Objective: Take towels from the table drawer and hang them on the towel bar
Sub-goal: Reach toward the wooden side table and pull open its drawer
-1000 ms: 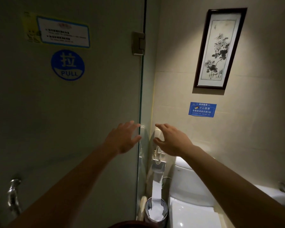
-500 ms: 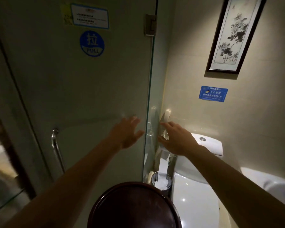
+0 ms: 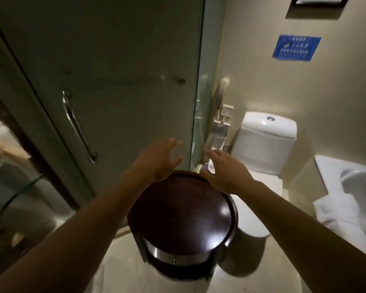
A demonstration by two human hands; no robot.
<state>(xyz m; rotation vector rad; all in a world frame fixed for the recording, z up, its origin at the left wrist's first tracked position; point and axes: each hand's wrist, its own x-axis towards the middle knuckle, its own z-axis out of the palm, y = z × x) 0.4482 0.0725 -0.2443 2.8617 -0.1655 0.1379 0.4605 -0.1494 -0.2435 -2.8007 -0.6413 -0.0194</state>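
A small round dark wooden table (image 3: 182, 216) stands on the bathroom floor in front of me, with a drawer front (image 3: 169, 258) and metal band below its top. Both arms reach out over it. My left hand (image 3: 156, 159) hovers above the table's far edge, fingers spread, holding nothing. My right hand (image 3: 224, 170) is beside it, palm down and empty, above the far right rim. A white towel (image 3: 338, 216) lies draped by the sink at the right. A metal bar (image 3: 78, 125) is mounted on the glass door at left.
A glass door and partition (image 3: 197, 102) rise behind the table. A white toilet (image 3: 266, 142) stands at the back right, with a wall phone (image 3: 223, 87) and a paper roll next to it. The white sink (image 3: 359, 182) sits at the right edge. Pale floor tiles surround the table.
The view has tilted down, so the whole table top and its drawer show. Both hands have come down from the glass edge and phone toward the table's far rim.
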